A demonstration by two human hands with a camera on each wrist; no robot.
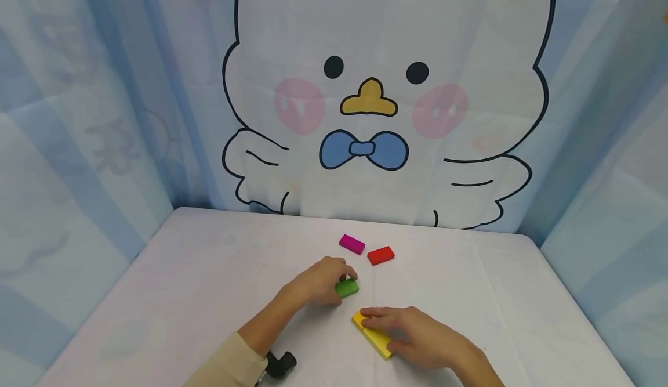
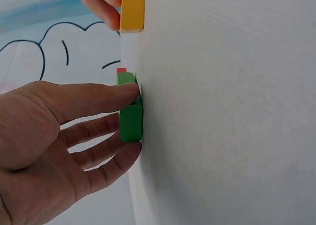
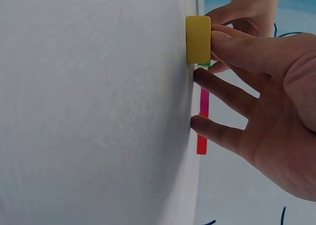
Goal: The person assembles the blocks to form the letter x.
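My left hand [image 1: 322, 281] grips a green block [image 1: 347, 288] low over the white table, its thumb [image 2: 111, 97] and fingers on different sides of it. To the right and nearer, my right hand [image 1: 425, 336] rests thumb and fingertips on a long yellow piece [image 1: 378, 342]. A seam near its far end suggests two yellow blocks set end to end. Seen from the right wrist, the end face of the yellow piece [image 3: 198, 39] stands beside the thumb, and two other fingers stretch down toward the tabletop. Part of the yellow top is hidden under the right hand.
Beyond the hands lie a magenta block [image 1: 352, 244] and a red block [image 1: 381, 255], slightly apart. A black fitting [image 1: 280, 365] sits by the left sleeve [image 1: 229, 365]. Curtains printed with a cartoon bird [image 1: 365, 192] close off the back and sides of the table [image 1: 209, 259].
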